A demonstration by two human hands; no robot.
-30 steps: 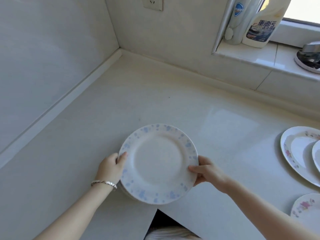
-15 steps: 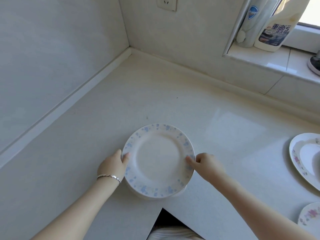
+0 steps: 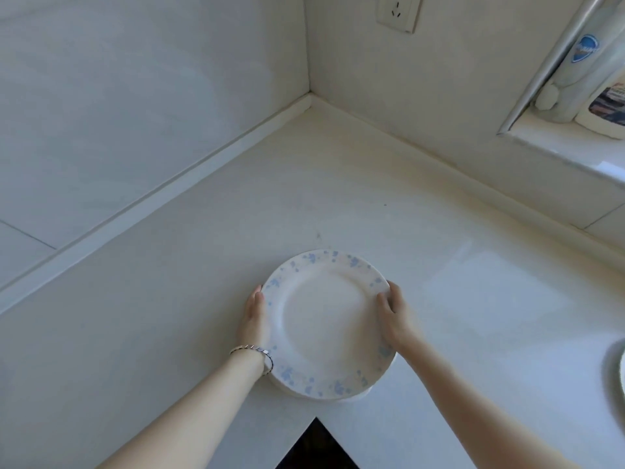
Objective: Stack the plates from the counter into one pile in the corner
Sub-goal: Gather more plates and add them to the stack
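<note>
Both hands grip a pile of plates (image 3: 324, 326) near the counter's front edge.

Nearest us, the top plate is round and glossy white with blue speckled flowers on its rim, and further rims peek out beneath its near side. The left hand (image 3: 253, 319), with a thin silver bracelet (image 3: 252, 350) at the wrist, clasps the left rim. The right hand (image 3: 394, 316) curls over the right rim. We cannot tell whether the pile rests on the smooth pale counter (image 3: 169, 299). Farther off, the corner (image 3: 309, 96) lies well apart from the pile, with a wall socket (image 3: 399, 11) above and bottles (image 3: 575, 62) on the sill.
</note>
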